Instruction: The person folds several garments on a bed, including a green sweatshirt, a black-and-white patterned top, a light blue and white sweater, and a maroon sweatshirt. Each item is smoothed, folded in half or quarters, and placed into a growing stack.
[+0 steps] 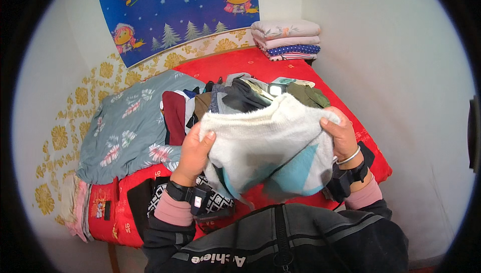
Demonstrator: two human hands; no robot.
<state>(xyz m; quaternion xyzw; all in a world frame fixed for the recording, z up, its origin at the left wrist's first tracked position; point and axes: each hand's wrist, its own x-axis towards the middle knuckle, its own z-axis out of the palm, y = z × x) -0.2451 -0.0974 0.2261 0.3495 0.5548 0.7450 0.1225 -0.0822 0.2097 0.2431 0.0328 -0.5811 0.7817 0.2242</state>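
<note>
A fuzzy white knit sweater (255, 137) with light blue and grey patches hangs between my two hands, in front of my chest. My left hand (193, 150) pinches its upper left corner, thumb on top. At the opposite corner my right hand (341, 133) grips the edge, the thumb lying over the fabric. The cloth sags in the middle, and its lower part folds under itself. Just beyond it lies a heap of clothes, with a dark grey garment (243, 95), a maroon garment (174, 115) and an olive green one (306, 95).
The bed has a red cover (220, 60). A grey-green leaf-patterned cloth (133, 117) spreads over its left side. Folded quilts (285, 37) are stacked at the far right corner. A black-and-white patterned cloth (215, 198) lies by my left wrist. A white wall (396, 72) rises on the right.
</note>
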